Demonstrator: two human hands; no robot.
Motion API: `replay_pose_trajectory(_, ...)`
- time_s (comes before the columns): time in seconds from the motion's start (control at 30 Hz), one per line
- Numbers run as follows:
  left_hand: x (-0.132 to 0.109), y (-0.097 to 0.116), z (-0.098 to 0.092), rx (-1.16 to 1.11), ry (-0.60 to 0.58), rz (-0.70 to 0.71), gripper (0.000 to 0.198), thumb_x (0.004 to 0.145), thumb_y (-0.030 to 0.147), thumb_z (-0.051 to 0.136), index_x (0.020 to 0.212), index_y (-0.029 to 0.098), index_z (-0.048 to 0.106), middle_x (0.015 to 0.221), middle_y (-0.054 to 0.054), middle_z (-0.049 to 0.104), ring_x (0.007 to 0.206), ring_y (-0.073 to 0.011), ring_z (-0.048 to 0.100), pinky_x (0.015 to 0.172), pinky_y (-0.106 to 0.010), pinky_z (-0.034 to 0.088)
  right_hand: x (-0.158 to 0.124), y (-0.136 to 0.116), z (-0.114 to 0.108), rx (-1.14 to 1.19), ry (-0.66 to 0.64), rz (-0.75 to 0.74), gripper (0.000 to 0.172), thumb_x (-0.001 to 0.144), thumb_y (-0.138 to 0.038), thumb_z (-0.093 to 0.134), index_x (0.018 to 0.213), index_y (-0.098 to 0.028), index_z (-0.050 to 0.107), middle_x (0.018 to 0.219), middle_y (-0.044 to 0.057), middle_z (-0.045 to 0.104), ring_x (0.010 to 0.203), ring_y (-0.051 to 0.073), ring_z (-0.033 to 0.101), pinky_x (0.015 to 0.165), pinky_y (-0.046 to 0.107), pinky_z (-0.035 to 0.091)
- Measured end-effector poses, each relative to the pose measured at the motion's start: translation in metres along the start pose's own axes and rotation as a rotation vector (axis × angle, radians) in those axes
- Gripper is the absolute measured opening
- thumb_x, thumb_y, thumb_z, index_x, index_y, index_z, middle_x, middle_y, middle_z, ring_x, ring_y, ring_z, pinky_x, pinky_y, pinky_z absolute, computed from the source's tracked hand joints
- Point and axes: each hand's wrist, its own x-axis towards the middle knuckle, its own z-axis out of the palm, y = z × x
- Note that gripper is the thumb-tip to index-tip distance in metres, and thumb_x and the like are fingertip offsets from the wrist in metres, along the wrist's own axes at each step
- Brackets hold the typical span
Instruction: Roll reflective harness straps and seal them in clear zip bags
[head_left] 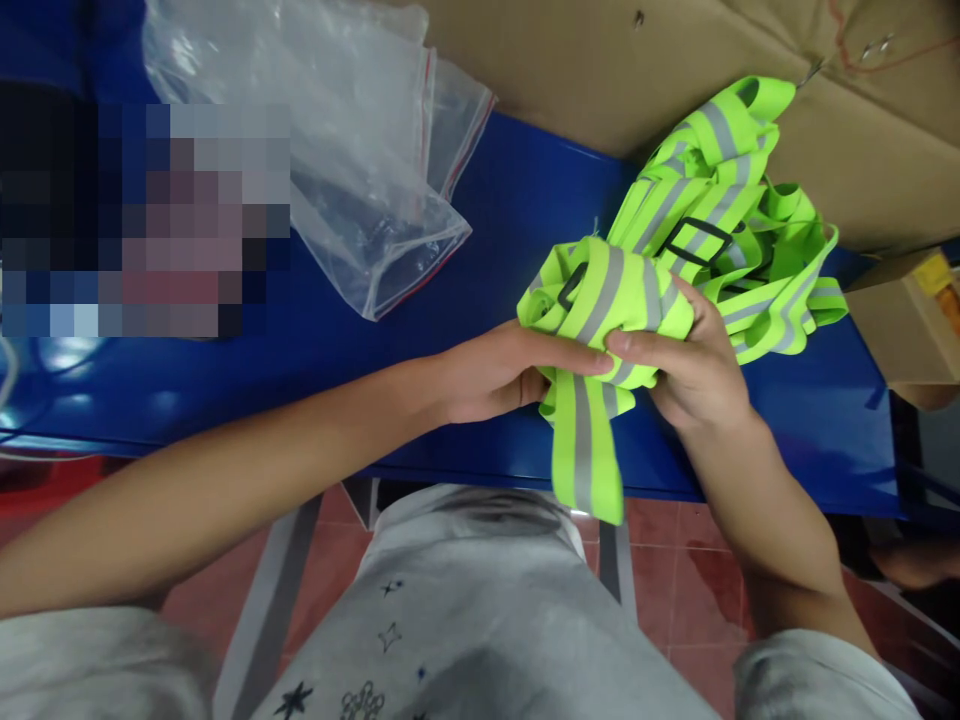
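Observation:
A neon-yellow reflective strap with a grey stripe is bundled between both my hands, above the table's front part. My left hand grips its left side, thumb across the front. From the right, my right hand is closed round the same bundle, its thumb pressed on the folds near the left thumb. One flat strap end hangs down below the hands, and a black buckle shows at the bundle's upper left. Just behind lies a heap of similar reflective straps with black slide buckles. The fingers behind the bundle are mostly hidden.
Clear zip bags with red seals lie on the blue table at the back left. Brown wrapping or cardboard borders the back. A small cardboard box stands at the right. The upper left is pixelated.

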Motion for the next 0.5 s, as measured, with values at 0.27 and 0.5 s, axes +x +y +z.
replay_pose_trajectory(0.27, -0.002, -0.005, 0.005, 0.262, -0.105, -0.067, 0.033, 0.078, 0.023, 0.089, 0.108, 0.014, 0.077, 0.102, -0.01, 0.083, 0.104, -0.0246, 0.077, 0.091, -0.035, 0.061, 0.001, -0.003, -0.007, -0.121, 0.271, -0.296, 0.044, 0.073, -0.042, 0.092, 0.109, -0.027, 0.072, 0.107, 0.001, 0.078, 0.097, 0.027, 0.076, 0.084, 0.044, 0.066)
replay_pose_trajectory(0.5, -0.007, 0.003, 0.006, 0.155, -0.111, -0.1, 0.02, 0.084, 0.023, 0.085, 0.1, 0.013, 0.076, 0.096, -0.008, 0.081, 0.087, -0.0184, 0.075, 0.077, -0.03, 0.062, -0.018, -0.016, -0.01, -0.704, 0.379, -0.768, 0.05, 0.077, -0.035, 0.09, 0.125, -0.034, 0.074, 0.114, -0.001, 0.078, 0.11, 0.032, 0.074, 0.101, 0.048, 0.06)
